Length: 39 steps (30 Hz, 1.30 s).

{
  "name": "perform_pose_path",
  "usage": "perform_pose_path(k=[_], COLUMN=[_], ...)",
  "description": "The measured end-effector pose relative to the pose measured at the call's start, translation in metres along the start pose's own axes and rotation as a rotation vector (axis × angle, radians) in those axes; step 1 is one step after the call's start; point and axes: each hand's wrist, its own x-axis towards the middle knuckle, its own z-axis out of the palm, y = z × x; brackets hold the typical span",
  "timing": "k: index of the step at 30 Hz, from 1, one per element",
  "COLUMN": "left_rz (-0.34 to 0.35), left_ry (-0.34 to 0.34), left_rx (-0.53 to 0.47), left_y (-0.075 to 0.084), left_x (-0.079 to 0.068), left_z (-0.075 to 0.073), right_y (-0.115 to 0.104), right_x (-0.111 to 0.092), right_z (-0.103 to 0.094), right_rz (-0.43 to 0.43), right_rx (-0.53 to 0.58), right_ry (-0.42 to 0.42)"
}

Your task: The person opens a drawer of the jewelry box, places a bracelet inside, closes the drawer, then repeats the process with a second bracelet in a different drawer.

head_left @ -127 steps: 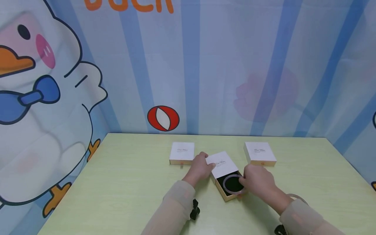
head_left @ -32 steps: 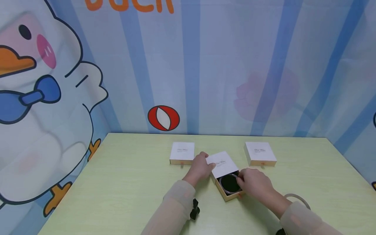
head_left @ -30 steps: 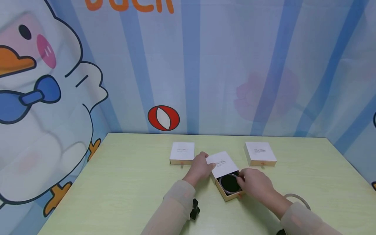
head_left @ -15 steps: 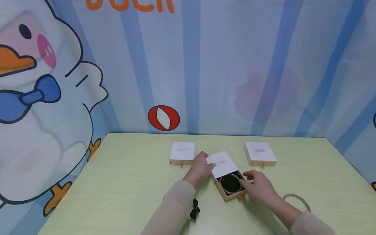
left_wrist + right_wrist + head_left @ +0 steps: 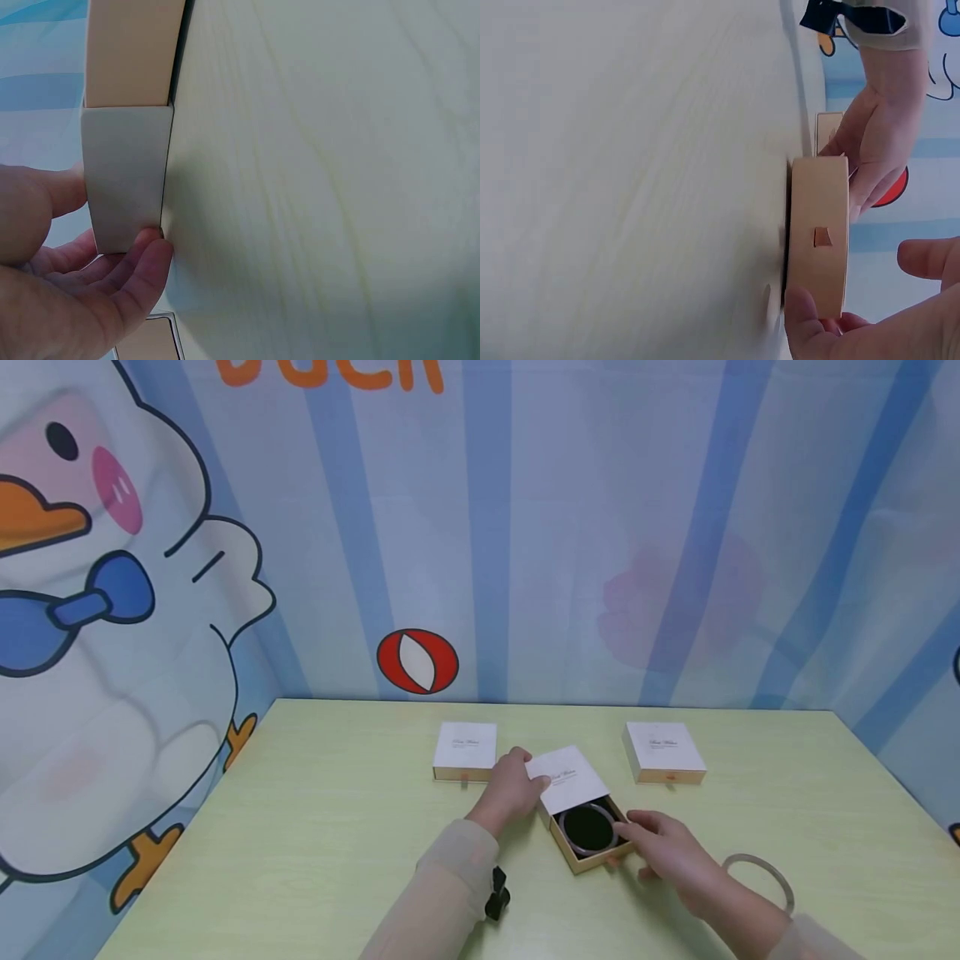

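A white-sleeved drawer box (image 5: 564,777) sits partly pulled out at the middle of the table. Inside its tan drawer (image 5: 819,199), a pale purplish-grey bangle (image 5: 618,837) rings a dark round pad. My left hand (image 5: 512,789) grips the sleeve at its far left side; the left wrist view shows thumb and fingers (image 5: 142,277) either side of the sleeve's end. My right hand (image 5: 667,852) is at the drawer's right edge with loose, extended fingers. In the right wrist view its fingertips (image 5: 801,307) touch the drawer's near corner, below the small ribbon tab (image 5: 823,237).
Two closed boxes of the same kind stand farther back, the left box (image 5: 465,750) close to my left hand and the right box (image 5: 664,752) beyond my right. A second bangle (image 5: 767,870) lies on the pale green table (image 5: 315,843), beside my right wrist.
My right hand held the bangle at the drawer, set it down flat around the pad and let go. It has since drawn back rightward to the drawer's edge. My left hand stays put.
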Motion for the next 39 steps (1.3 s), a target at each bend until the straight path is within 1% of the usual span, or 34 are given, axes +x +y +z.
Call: perform_pose_path(k=[5,12,20,26,29,39], left_rz=[-0.006,-0.011,-0.009,-0.004,0.004,-0.002], left_ry=[0.000,0.002,0.016,0.010,0.011,0.007], left_rx=[0.000,0.002,-0.001,0.003,0.007,0.001], left_y=[0.001,0.002,0.003,0.002,0.001,0.002], left_x=[0.000,-0.001,-0.002,-0.001,-0.001,-0.002], left_z=[0.000,-0.001,0.000,0.000,0.000,-0.001], right_y=[0.002,0.007,0.013,0.012,0.012,0.010], right_x=[-0.004,-0.011,-0.017,-0.020,-0.020,-0.018], right_z=[0.001,0.003,0.007,0.007,0.008,0.008], right_rz=[0.028,0.051,0.043,0.031,0.049,0.089], right_rx=[0.124,0.359,0.523,0.678,0.697,0.679], right_ry=[-0.047,-0.143,-0.144,-0.167,-0.167,-0.149])
